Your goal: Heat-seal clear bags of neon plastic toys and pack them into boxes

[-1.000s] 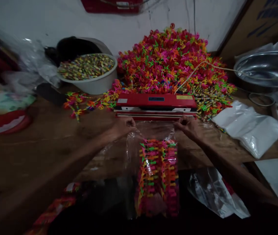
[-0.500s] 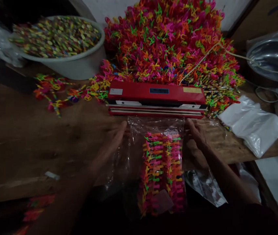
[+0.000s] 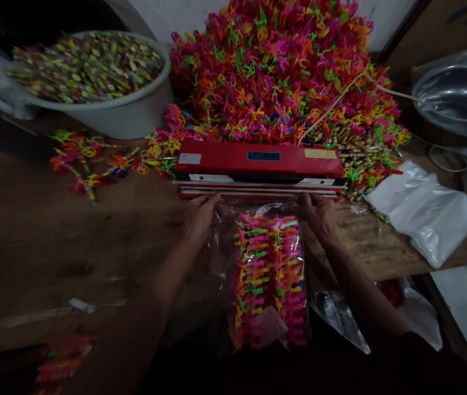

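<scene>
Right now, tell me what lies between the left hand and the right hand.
In the head view, the clear bag's upper end spans the gap from left hand to right hand.

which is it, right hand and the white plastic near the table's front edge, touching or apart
Apart: the head view shows wooden tabletop between the right hand and the white plastic.
</scene>
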A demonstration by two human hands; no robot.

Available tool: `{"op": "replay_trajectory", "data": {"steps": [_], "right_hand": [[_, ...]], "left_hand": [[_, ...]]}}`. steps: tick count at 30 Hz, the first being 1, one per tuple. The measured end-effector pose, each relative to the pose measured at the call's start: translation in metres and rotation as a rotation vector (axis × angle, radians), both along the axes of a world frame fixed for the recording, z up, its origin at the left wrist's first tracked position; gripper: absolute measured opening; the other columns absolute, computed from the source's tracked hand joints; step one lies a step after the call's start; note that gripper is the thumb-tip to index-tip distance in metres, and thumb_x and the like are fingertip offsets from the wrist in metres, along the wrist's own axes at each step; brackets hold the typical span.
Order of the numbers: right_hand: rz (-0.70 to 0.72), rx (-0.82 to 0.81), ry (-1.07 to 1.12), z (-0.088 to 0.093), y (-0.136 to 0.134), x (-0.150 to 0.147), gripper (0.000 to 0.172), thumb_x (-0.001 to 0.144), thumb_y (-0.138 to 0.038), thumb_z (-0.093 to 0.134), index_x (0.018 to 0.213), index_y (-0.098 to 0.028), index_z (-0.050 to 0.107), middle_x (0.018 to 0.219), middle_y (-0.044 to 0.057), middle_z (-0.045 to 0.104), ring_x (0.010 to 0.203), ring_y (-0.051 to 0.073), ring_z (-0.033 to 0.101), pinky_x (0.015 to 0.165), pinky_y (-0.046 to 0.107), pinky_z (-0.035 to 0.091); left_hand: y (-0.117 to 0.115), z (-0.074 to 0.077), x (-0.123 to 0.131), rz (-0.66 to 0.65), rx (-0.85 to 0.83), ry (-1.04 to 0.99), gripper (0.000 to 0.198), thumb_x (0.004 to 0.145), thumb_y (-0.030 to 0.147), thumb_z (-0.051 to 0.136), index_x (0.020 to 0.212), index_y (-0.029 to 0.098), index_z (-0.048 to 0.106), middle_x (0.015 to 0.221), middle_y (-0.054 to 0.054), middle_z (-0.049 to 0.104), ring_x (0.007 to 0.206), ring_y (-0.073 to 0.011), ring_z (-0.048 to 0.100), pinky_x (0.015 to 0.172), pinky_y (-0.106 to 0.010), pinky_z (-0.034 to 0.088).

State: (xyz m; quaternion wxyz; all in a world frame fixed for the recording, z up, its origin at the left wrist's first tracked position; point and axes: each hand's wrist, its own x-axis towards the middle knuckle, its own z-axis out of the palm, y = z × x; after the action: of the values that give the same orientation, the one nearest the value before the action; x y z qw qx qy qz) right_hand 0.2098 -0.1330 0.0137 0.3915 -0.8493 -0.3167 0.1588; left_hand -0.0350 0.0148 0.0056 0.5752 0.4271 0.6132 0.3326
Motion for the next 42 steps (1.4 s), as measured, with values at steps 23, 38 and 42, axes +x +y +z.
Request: {"op": "replay_trajectory", "data": {"steps": [23, 38, 42], "right_hand": [[-0.116, -0.07, -0.415, 0.003, -0.003, -0.015, 0.044, 0.103, -0.046, 0.038, 0.093, -0.017, 0.07, 0.087, 0.016, 0.073, 0.073, 0.025, 0.061, 0.069, 0.035, 0.036], [-0.073, -0.093, -0.288, -0.004, 0.005, 0.003, 0.044, 0.091, -0.056, 0.055, 0.078, -0.018, 0.074, 0.08, 0.013, 0.076, 0.072, 0.024, 0.063, 0.063, 0.031, 0.035], [-0.02, -0.124, -0.461, 0.013, -0.002, 0.007, 0.046, 0.092, -0.058, 0.053, 0.083, -0.018, 0.076, 0.08, 0.014, 0.075, 0.071, 0.025, 0.064, 0.062, 0.032, 0.034]], "left_hand": [[-0.006, 0.005, 0.023, 0.067, 0.467, 0.484, 0.017, 0.084, 0.036, 0.063, 0.079, 0.023, 0.054, 0.079, -0.004, 0.064, 0.079, -0.0232, 0.063, 0.081, -0.035, 0.049], [-0.004, -0.009, 0.015, 0.14, 0.436, 0.317, 0.014, 0.086, 0.03, 0.067, 0.081, 0.022, 0.056, 0.08, -0.002, 0.067, 0.077, -0.0196, 0.065, 0.078, -0.031, 0.049], [-0.003, -0.008, 0.016, 0.163, 0.442, 0.307, 0.013, 0.085, 0.025, 0.069, 0.08, 0.021, 0.057, 0.08, -0.002, 0.068, 0.078, -0.0189, 0.065, 0.079, -0.031, 0.049]]}}
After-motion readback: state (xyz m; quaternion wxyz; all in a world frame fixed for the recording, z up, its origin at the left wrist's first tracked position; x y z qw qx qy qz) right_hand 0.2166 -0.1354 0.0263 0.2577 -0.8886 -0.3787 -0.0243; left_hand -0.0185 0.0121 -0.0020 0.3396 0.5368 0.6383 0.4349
